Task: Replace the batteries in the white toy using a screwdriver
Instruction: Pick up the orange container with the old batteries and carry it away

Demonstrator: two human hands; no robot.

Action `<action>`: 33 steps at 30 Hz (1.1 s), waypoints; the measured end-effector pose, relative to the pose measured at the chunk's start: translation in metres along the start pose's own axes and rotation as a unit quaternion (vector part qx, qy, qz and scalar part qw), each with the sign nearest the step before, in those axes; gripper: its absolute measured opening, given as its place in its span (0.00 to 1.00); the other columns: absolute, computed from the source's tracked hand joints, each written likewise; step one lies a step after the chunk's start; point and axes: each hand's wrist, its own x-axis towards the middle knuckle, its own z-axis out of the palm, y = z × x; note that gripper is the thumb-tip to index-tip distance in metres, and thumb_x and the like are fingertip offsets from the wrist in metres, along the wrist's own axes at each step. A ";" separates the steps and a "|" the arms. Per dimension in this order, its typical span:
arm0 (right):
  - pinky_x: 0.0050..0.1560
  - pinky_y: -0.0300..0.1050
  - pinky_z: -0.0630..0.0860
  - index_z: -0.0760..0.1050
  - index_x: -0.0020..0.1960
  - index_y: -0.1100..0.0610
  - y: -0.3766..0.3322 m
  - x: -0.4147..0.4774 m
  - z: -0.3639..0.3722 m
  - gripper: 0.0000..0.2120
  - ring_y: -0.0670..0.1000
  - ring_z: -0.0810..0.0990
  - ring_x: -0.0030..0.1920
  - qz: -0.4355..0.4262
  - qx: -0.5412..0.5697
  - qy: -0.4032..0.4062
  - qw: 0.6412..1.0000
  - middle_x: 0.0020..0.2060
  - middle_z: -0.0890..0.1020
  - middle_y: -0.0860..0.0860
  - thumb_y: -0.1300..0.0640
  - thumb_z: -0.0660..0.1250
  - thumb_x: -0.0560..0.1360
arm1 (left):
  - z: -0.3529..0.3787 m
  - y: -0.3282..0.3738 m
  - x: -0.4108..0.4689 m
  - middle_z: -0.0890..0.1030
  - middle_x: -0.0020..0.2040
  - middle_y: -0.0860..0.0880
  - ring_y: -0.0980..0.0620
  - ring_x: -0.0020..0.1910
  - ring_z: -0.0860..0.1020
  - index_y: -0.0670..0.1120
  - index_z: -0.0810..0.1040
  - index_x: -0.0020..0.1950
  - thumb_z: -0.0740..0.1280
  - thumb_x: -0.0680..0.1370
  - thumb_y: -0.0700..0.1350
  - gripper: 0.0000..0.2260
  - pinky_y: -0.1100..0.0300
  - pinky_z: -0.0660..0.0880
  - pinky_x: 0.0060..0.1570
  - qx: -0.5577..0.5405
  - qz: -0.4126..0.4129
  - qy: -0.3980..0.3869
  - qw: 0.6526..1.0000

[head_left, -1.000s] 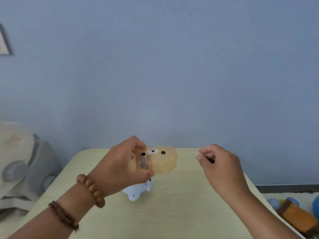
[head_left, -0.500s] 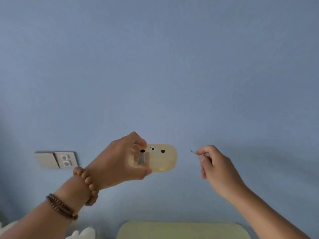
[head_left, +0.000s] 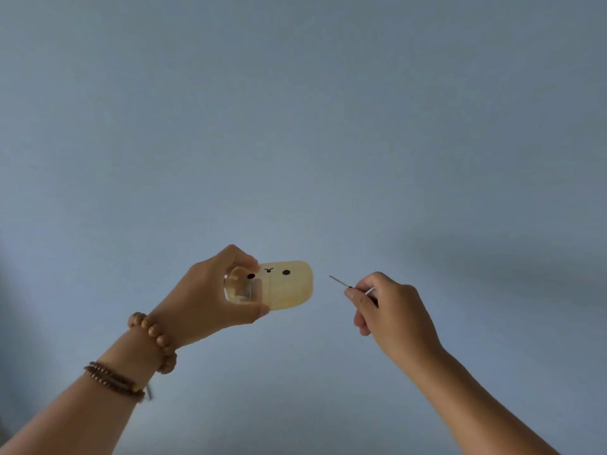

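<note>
Now hands raised against wall, table and toy out of shot

Head view: left hand [head_left: 210, 290] grips a translucent yellow case [head_left: 289, 285], fingers curled over its top edge and thumb under it. The case lies roughly level and has a bear face printed on it, two black dots and a small nose. Its left end, inside the grip, looks clear, with a greyish piece inside; can't tell what that is. Right hand [head_left: 394, 310] pinches a thin screwdriver [head_left: 340, 281] between thumb and curled fingers. The metal shaft points up-left toward the case; the tip is near it, not touching. Left wrist wears a big-bead bracelet [head_left: 157, 339], and a thin beaded bracelet [head_left: 115, 380] sits lower on the forearm. Background is plain blue wall [head_left: 295, 126].

Versus earlier: 1.0 s ago the white toy stood on a pale table under the left hand; 0.5 s ago only the table's far edge and a wall socket showed. Both are gone from frame, so the view has tilted up and the toy's place can't be read from this frame. Same grip on the case and the same pinch on the screwdriver as before; more of the shaft shows.
</note>
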 end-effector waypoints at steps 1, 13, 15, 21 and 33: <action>0.38 0.51 0.83 0.75 0.44 0.48 0.000 0.000 -0.010 0.08 0.46 0.84 0.28 0.000 -0.001 0.004 1.000 0.29 0.85 0.48 0.47 0.67 0.80 | -0.002 0.010 0.002 0.81 0.53 0.61 0.59 0.52 0.81 0.61 0.73 0.55 0.80 0.64 0.54 0.24 0.61 0.79 0.50 -0.002 0.004 0.005 1.000; 0.38 0.49 0.80 0.75 0.46 0.48 0.000 -0.007 -0.040 0.09 0.52 0.82 0.35 -0.022 -0.037 0.028 0.999 0.32 0.83 0.47 0.43 0.67 0.79 | 0.001 0.056 -0.016 0.81 0.52 0.60 0.58 0.52 0.81 0.59 0.74 0.56 0.79 0.63 0.56 0.25 0.58 0.80 0.52 0.004 0.001 0.001 1.000; 0.38 0.49 0.81 0.75 0.47 0.48 -0.003 -0.007 -0.038 0.09 0.52 0.81 0.35 -0.029 -0.031 0.013 0.999 0.32 0.82 0.47 0.43 0.67 0.79 | -0.005 0.059 -0.023 0.81 0.53 0.60 0.59 0.51 0.80 0.59 0.74 0.56 0.79 0.64 0.55 0.24 0.61 0.79 0.52 0.013 -0.008 0.003 1.000; 0.40 0.54 0.82 0.77 0.48 0.48 -0.050 -0.011 -0.007 0.09 0.51 0.82 0.32 -0.118 0.008 -0.062 0.991 0.30 0.83 0.47 0.43 0.65 0.80 | -0.062 0.048 -0.073 0.81 0.53 0.61 0.59 0.52 0.80 0.59 0.73 0.56 0.78 0.63 0.57 0.25 0.58 0.79 0.53 0.051 -0.082 0.048 0.994; 0.38 0.52 0.82 0.78 0.46 0.48 -0.299 -0.163 0.111 0.10 0.51 0.81 0.32 -0.337 0.161 -0.209 0.904 0.29 0.82 0.46 0.44 0.64 0.80 | -0.255 0.057 -0.356 0.82 0.50 0.61 0.61 0.49 0.80 0.59 0.75 0.54 0.77 0.62 0.59 0.24 0.57 0.80 0.50 0.202 -0.290 0.228 0.907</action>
